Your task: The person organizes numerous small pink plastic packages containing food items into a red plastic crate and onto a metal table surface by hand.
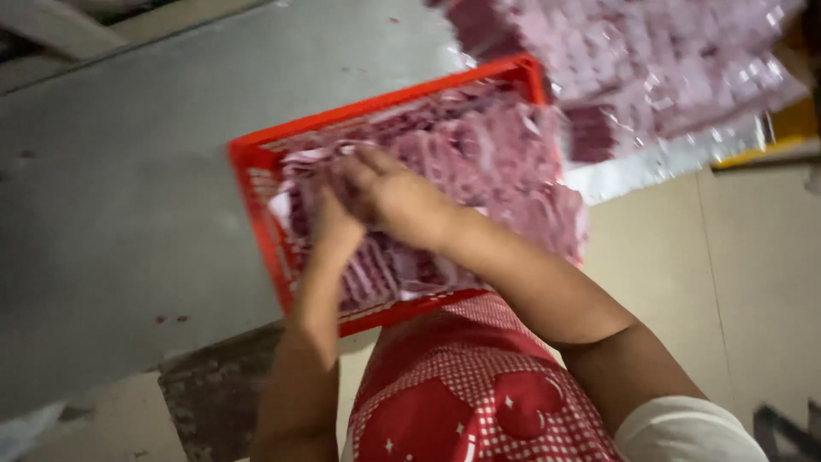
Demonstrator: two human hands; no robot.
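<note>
A red plastic crate sits on a grey table surface, filled with several pink and purple wrapped packets. Both my hands reach into the left part of the crate. My right hand lies over the packets with its fingers curled down, partly covering my left hand, which presses into the packets beneath it. The picture is blurred, so what either hand grips is unclear.
A large heap of the same pink packets lies at the upper right beside the crate. A red and white checked apron is below. Beige floor lies to the right, and a yellow object sits at the right edge.
</note>
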